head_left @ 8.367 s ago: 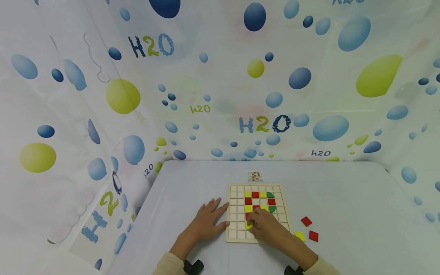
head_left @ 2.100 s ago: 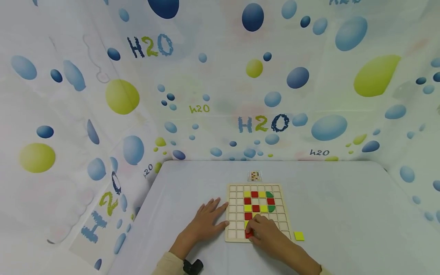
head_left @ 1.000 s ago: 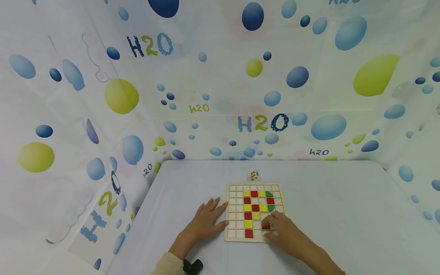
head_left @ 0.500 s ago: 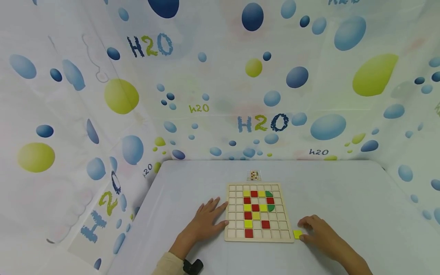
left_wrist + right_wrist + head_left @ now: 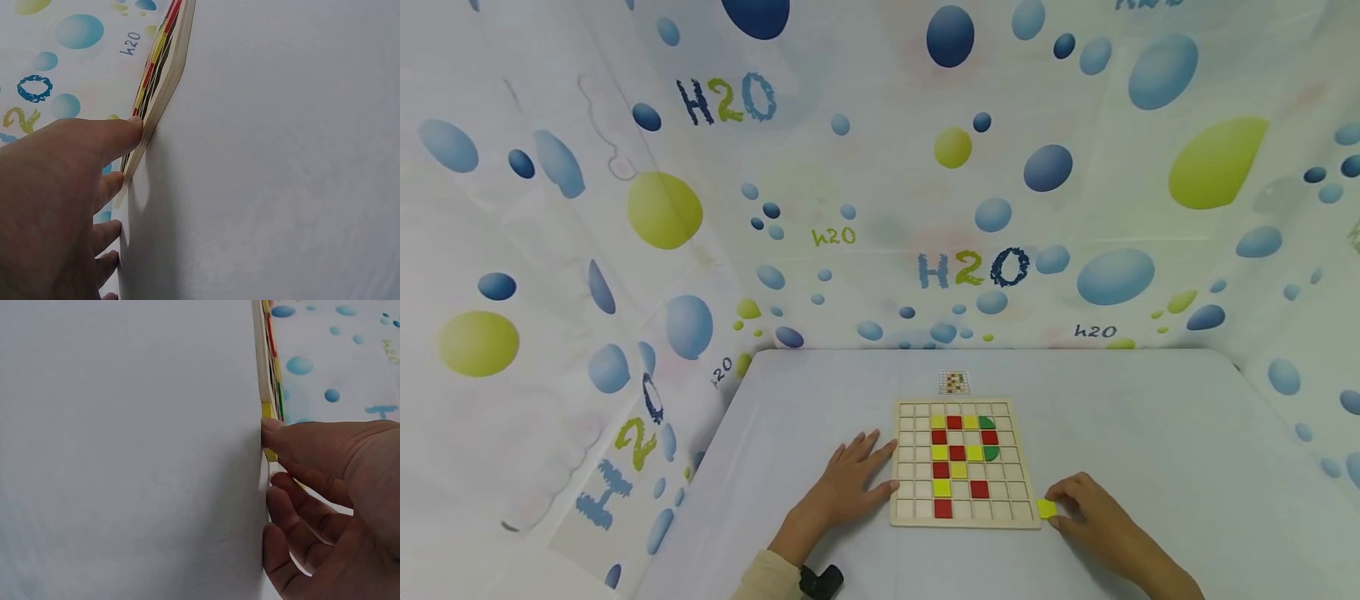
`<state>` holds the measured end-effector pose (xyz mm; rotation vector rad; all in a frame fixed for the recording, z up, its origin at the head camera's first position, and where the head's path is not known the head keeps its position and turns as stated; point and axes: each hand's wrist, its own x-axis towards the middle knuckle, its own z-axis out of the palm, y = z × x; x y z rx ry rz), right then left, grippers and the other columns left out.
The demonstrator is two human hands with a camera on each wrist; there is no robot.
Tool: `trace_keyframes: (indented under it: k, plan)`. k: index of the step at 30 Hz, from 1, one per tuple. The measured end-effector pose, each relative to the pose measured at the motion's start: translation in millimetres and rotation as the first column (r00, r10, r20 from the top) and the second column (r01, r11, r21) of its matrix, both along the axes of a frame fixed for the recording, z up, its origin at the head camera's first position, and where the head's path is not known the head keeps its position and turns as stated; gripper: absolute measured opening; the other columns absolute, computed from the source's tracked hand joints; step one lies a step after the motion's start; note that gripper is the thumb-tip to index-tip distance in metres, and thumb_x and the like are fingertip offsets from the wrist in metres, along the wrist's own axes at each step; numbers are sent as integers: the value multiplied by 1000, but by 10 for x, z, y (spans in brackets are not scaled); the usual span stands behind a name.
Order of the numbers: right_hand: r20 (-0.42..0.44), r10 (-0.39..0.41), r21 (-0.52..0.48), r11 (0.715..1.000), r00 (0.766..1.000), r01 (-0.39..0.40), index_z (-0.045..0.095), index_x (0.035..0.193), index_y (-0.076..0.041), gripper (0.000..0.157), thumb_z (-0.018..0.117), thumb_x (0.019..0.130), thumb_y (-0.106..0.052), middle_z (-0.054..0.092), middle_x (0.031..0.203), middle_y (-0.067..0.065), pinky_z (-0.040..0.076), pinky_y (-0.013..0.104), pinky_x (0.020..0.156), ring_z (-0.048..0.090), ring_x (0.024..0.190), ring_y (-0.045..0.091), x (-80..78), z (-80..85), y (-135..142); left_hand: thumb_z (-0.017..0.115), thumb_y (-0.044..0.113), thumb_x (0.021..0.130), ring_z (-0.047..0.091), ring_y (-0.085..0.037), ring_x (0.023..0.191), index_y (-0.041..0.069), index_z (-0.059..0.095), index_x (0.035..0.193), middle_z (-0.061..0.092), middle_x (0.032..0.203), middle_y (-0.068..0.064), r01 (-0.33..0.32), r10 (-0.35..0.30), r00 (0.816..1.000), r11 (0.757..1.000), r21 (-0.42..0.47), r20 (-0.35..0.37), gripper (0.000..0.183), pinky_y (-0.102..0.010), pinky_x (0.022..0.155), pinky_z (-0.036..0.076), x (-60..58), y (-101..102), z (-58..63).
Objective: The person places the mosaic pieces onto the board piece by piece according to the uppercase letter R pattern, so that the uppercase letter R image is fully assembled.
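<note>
A wooden grid board (image 5: 1015, 509) lies on the table, its cells partly filled with red and yellow square tiles and two green rounded ones (image 5: 991, 453). A lone red tile (image 5: 979, 489) sits in the lower middle of the grid. My left hand (image 5: 850, 479) rests with fingers spread, thumb and fingertips at the board's left edge. Beside the lower right corner, my right hand (image 5: 1093, 518) pinches a yellow square tile (image 5: 1046, 508) between thumb and fingers. In the right wrist view the thumb covers part of that yellow tile (image 5: 267, 410).
Behind the board lies a small printed pattern card (image 5: 955, 382). White cloth covers the table (image 5: 1135, 417), which meets a bubble-printed backdrop (image 5: 880, 167) at the back and sides. A black wrist camera (image 5: 822, 582) sits on the left wrist.
Red tiles from the table now sit in the grid, along with another yellow one. My right hand has left the board, taken hold of the yellow tile and slid it slightly left. The left hand stays put.
</note>
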<state>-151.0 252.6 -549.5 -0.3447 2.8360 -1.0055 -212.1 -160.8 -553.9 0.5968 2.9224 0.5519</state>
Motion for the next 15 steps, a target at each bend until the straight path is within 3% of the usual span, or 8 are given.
trace_keyframes:
  k: [15]
  plan:
    - [-22,-11,20,1000,1000,11,68,114,-15,25,81,93,-16,60,108,-6,55,24,84,56,96,4,-49,69,-4,55,61,102,26,-35,161,29,42,163,33,173,-8,2,-2,1000,1000,10,0,71,-64,128,22,18,-2,20]
